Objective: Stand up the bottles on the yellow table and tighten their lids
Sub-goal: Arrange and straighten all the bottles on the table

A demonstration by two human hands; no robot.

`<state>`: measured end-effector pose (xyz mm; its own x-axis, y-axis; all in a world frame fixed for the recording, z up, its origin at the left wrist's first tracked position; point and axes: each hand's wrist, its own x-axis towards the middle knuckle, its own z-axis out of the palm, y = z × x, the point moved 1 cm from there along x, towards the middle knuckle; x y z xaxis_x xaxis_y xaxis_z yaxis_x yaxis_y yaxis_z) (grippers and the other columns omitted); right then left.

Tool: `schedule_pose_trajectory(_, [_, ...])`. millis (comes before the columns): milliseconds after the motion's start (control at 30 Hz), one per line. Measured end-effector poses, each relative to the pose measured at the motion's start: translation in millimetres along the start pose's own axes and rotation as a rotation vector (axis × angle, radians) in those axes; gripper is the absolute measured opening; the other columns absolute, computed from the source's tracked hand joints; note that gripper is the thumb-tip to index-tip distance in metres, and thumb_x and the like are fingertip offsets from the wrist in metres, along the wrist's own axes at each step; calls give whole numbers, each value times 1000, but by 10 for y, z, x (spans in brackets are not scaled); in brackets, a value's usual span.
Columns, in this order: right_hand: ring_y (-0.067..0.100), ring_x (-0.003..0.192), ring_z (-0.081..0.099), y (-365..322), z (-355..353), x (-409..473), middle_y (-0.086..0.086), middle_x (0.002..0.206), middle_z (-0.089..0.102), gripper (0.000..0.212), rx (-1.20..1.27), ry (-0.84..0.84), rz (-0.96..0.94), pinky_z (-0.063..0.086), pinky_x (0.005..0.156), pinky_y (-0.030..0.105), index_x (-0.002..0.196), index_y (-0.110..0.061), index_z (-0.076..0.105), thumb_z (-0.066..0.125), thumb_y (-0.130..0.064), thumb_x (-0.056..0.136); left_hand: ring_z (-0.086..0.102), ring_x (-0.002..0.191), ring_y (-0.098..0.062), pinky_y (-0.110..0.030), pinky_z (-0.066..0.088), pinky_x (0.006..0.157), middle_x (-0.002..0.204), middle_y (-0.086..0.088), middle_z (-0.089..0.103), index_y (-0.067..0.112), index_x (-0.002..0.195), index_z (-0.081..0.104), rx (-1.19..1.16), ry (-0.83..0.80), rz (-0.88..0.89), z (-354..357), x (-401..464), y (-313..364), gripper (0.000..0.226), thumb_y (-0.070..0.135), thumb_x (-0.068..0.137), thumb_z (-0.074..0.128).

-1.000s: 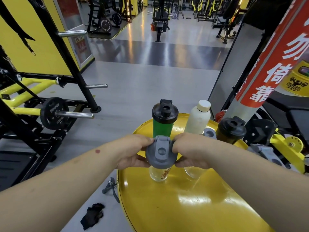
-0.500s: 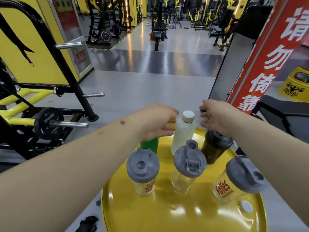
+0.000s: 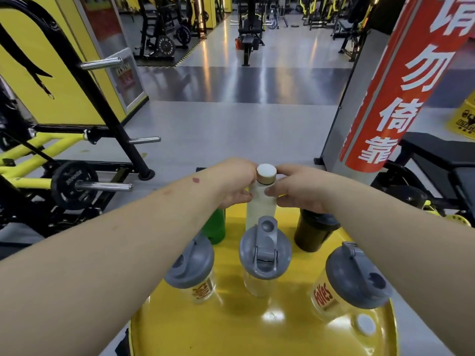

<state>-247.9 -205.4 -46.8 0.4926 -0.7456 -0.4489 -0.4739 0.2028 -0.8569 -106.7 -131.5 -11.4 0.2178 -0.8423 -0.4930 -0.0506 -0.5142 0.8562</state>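
A tall white bottle (image 3: 260, 209) with a tan-and-white cap stands at the far side of the round yellow table (image 3: 231, 327). My left hand (image 3: 232, 185) grips its neck from the left. My right hand (image 3: 295, 190) holds it from the right, fingers at the cap. Three clear shakers with grey lids stand upright in front: left (image 3: 191, 268), middle (image 3: 264, 255) and right (image 3: 356, 278). A green bottle (image 3: 216, 226) is partly hidden under my left arm. A dark shaker (image 3: 312, 232) stands under my right wrist.
A red pillar with white characters (image 3: 401, 80) rises at the right beside a black bench (image 3: 437, 152). A yellow-and-black weight rack with a plate (image 3: 73, 185) stands on the left. Grey gym floor stretches ahead. A small white cap (image 3: 365, 327) lies on the table's right edge.
Both hands have closed in from the sides onto the white bottle. The view has shifted closer to the table's far side.
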Motion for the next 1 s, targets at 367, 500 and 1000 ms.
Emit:
schedule_pose_trajectory(367, [35, 108, 69, -155, 80, 158, 11, 121, 67, 42, -290, 201, -91, 60, 95, 48, 138, -21, 57, 65, -31, 98, 64, 122, -37, -48, 51, 106, 137, -27, 60, 6, 102, 64, -180, 40, -40, -56, 156, -39, 43, -7, 65, 45])
schedule_pose_trajectory(500, [32, 110, 68, -183, 61, 206, 10, 125, 66, 38, -238, 178, -78, 61, 93, 45, 136, -21, 58, 65, -26, 99, 62, 125, -37, -47, 51, 106, 136, -24, 62, 7, 106, 64, -157, 72, -15, -48, 178, -14, 41, -10, 79, 39])
schedule_pose_trajectory(1000, [30, 110, 70, 162, -5, 189, 15, 123, 69, 32, -105, 105, 25, 60, 98, 47, 119, -9, 68, 71, -11, 86, 54, 69, -18, -27, 53, 72, 89, -6, 59, 2, 123, 64, -27, 48, -15, -29, 5, -159, 43, -8, 90, 39])
